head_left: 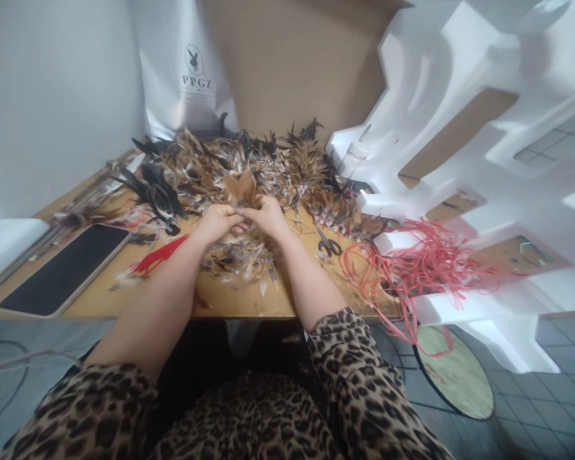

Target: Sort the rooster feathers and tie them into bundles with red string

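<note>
Presently I see brown feathers (242, 187) at front of the feather pile (182, 160), L hand (219, 222) and R hand (267, 216) pinching their base. If pinch loosens, they may scatter; scissors (328, 244), in front of pile's right part, could be knocked b/c R forearm (309, 275) is near.

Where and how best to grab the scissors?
Probably by the dark handle loops, from the person's near-right side: the scissors lie on the table with the loops toward the person and the blades pointing away, slightly left, toward the feathers.
</note>
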A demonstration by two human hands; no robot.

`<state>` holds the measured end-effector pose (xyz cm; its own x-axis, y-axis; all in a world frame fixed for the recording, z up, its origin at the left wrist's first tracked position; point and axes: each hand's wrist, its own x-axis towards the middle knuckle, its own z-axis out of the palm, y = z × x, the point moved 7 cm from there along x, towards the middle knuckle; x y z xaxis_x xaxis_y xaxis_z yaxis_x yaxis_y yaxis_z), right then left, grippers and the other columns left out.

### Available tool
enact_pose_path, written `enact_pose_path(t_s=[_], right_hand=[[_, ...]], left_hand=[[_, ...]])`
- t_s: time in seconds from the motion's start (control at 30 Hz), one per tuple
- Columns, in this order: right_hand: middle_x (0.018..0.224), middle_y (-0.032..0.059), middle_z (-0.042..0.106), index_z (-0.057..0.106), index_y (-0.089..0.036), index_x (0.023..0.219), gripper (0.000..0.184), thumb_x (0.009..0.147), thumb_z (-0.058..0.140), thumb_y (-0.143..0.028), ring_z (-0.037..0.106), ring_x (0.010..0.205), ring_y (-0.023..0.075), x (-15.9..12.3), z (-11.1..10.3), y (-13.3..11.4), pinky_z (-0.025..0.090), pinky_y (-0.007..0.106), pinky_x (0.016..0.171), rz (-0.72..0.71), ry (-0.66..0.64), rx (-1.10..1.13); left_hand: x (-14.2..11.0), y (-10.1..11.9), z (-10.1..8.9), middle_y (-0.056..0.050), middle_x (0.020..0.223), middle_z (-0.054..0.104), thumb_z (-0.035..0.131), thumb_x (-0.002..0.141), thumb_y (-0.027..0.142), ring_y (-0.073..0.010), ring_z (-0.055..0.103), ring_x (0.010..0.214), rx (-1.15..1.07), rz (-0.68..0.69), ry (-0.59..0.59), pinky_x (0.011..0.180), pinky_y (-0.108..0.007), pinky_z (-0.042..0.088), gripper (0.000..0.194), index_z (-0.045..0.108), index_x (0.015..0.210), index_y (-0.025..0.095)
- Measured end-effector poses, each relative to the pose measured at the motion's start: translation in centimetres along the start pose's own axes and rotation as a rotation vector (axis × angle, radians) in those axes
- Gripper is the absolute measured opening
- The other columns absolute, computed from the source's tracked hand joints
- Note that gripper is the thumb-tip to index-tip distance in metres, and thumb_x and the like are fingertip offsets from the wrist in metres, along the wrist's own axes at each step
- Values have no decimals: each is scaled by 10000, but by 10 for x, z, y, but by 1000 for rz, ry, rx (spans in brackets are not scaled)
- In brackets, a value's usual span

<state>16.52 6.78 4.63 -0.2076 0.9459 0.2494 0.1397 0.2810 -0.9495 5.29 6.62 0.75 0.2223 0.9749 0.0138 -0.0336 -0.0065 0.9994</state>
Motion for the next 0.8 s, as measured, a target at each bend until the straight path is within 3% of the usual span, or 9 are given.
enact_pose_path(t_s=[0.43,0.6,0.67,0.8], right_hand=[[549,-27,576,606,-115,654,269,593,709,-356,489,506,74,1,-5,8,401,204,526,75,53,81],[684,-15,613,605,-138,793,290,616,691,-351,551,618,89,3,-7,10,465,229,640,31,89,149],[756,6,623,605,-143,872,304,640,674,-327,567,675,101,3,-5,5,479,250,700,-30,81,73],[936,58,602,597,-153,983,299,709,619,-271,567,829,144,-6,3,-16,457,284,811,-274,82,-371]], left_hand=[[-5,4,2,-92,648,684,700,648,122,-112,625,506,-135,-32,65,497,-176,492,61,677,679,75],[-3,-2,-6,-108,747,700,698,678,155,-128,666,627,-357,-86,102,549,-163,504,127,675,775,78],[-2,-4,-9,-97,748,698,677,696,129,-128,671,661,-462,-106,111,576,-169,512,99,667,782,81],[-1,-8,-12,-84,790,700,633,726,99,-114,665,702,-574,-146,119,656,-203,524,89,659,811,100]])
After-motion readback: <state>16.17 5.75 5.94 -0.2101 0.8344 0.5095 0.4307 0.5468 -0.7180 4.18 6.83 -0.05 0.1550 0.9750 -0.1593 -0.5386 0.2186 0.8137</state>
